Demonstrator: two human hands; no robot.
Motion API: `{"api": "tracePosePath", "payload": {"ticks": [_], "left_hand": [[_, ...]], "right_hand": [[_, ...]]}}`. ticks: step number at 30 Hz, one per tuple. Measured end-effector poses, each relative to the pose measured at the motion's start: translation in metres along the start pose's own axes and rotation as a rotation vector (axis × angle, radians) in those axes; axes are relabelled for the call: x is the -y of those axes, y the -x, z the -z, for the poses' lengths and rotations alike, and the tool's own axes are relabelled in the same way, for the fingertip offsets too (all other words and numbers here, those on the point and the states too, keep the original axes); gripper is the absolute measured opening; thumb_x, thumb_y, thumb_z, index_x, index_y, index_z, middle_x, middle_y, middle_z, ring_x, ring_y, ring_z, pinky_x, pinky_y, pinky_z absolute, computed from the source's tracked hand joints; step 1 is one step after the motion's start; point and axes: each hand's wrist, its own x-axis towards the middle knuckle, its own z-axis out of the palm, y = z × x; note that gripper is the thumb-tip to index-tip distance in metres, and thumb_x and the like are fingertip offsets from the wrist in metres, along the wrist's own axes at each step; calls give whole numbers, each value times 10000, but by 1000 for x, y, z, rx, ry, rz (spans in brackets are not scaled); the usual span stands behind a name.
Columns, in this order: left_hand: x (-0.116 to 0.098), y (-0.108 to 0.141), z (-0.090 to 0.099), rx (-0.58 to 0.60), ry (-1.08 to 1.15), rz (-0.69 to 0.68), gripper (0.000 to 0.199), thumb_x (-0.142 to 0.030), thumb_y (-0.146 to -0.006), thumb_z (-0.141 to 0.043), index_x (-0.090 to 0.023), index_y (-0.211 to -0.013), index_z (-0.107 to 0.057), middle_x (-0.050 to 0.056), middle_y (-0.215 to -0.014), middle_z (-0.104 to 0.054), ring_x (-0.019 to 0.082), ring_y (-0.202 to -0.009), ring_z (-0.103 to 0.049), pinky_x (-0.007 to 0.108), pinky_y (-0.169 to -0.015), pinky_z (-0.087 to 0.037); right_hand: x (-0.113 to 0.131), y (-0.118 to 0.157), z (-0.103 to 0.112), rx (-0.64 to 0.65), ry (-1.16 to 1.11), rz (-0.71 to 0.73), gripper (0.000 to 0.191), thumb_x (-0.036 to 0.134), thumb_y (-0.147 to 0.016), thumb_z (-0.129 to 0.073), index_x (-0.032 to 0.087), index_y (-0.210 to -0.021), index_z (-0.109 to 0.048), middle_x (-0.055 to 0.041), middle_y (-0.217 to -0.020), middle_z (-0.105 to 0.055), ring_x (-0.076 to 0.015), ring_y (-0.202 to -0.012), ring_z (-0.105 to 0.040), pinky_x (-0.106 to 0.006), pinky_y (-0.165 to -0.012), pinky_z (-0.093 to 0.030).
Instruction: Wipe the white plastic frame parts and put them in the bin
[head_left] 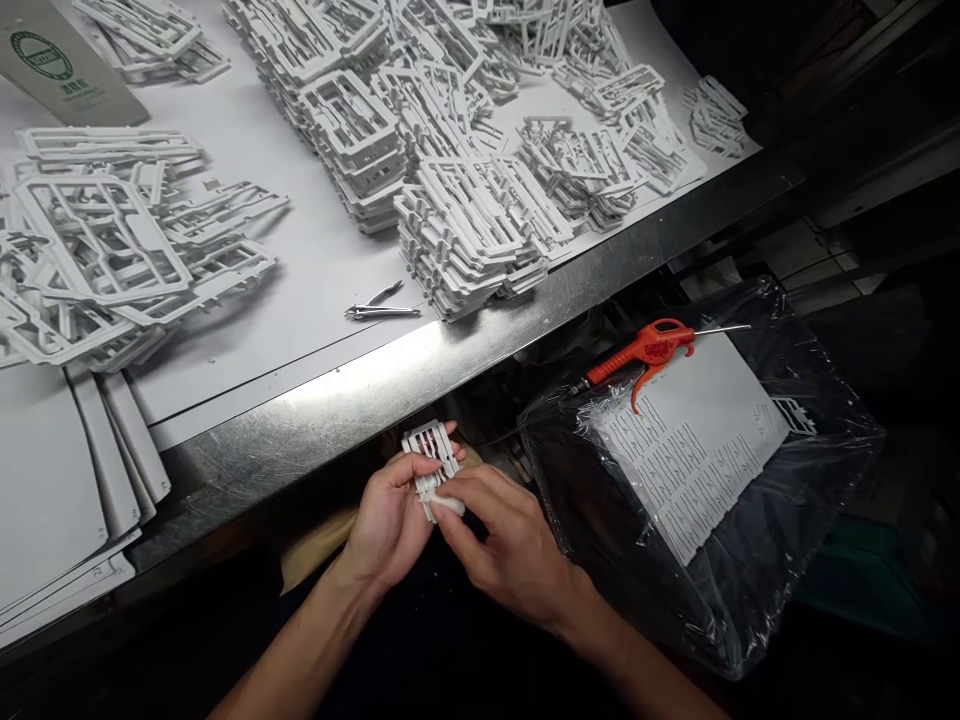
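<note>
Support the white frame [437, 448] in the left hand [386, 520], which is closed around it with the thumb across one side; the frame is off the counter [330, 420], just in front of its metal edge. The right hand [510, 540] pinches a small white piece [452, 500] between thumb and fingers at the near end of the frame; whether this piece is cloth or plastic cannot be told. Brace the frame from beneath and apply light fingertip pressure, as the thin bars probably flex or snap under force. Hold the work clear of the metal edge to avoid likely scratches. White paper covers most of the counter, leaving a bare metal strip along the front. Stacked frames [465, 215] stand near this strip, with small nippers [375, 311] just beside them; a loose pile [105, 250] lies to the left. At the right, a red air gun [656, 345] rests on plastic film [795, 530], near a flat layer of white parts [675, 450]. The surrounding room is dark.
</note>
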Motion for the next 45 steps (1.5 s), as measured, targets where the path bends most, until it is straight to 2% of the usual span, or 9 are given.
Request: {"api": "tracePosePath", "payload": {"ticks": [4, 7, 10, 16, 20, 26, 31, 38, 45], "left_hand": [[0, -1, 0, -37, -22, -5, 444, -59, -686, -516, -107, -1123, -579, 90, -846, -656, 200, -812, -623, 299, -725, -499], [2, -2, -2, -61, -44, -56, 445, -43, -670, -537, -124, -1105, -587, 67, -822, -646, 164, -771, -605, 259, -699, -482], [5, -2, -3, -83, -58, -99, 403, -42, -652, -573, -138, -1042, -613, 38, -802, -631, 129, -742, -580, 234, -708, -461], [9, -2, -4, -119, -84, -128, 272, -69, -639, -609, -146, -898, -638, 19, -803, -603, 133, -797, -563, 248, -750, -434], [12, -3, -4, -108, -127, -136, 324, -88, -651, -613, -165, -966, -621, 12, -804, -595, 131, -799, -560, 235, -718, -425], [14, -4, -3, -109, -150, -163, 342, -101, -682, -604, -164, -1018, -596, 24, -861, -602, 119, -828, -540, 243, -764, -406], [18, -4, -4, -94, -173, -180, 369, -96, -682, -607, -177, -1041, -572, 21, -882, -598, 112, -807, -541, 232, -726, -410], [19, -5, -3, -73, -184, -186, 384, -112, -682, -614, -183, -1057, -571, 15, -883, -599, 115, -836, -542, 232, -768, -401], [18, 3, -5, -45, -175, -146, 393, -113, -682, -592, -181, -1068, -559, 22, -849, -606, 130, -784, -569, 255, -748, -419]], "right_hand": [[-2, 0, 2, -39, 16, -36, 147, 111, -883, -503, 149, -987, -600, -67, -892, -571, -191, -861, -548, -314, -811, -442], [-1, -1, 1, -44, 17, 1, 143, 119, -891, -503, 145, -997, -596, -72, -912, -574, -194, -880, -546, -318, -827, -439], [-3, -1, 1, -19, 60, 21, 144, 123, -897, -492, 142, -998, -594, -78, -915, -572, -202, -883, -542, -331, -827, -436], [0, 0, 10, -69, 47, -15, 138, 110, -888, -497, 142, -980, -595, -74, -904, -573, -197, -871, -543, -327, -809, -441], [0, -1, 5, -25, 40, 10, 145, 114, -880, -503, 136, -988, -597, -71, -892, -578, -195, -855, -547, -322, -797, -444], [-7, 0, 12, -98, 46, -81, 113, 118, -873, -521, 166, -932, -603, -44, -871, -578, -174, -823, -552, -289, -779, -436], [-1, 0, 11, -51, -29, -90, 136, 113, -856, -531, 166, -951, -614, -30, -876, -590, -159, -835, -555, -261, -787, -430], [-8, 1, 17, -131, 52, -258, 70, 136, -836, -561, 178, -827, -617, 1, -776, -575, -130, -701, -541, -228, -663, -419], [1, 3, 23, -119, -101, -192, 76, 201, -862, -552, 185, -867, -626, -23, -826, -604, -161, -757, -578, -249, -706, -469]]}}
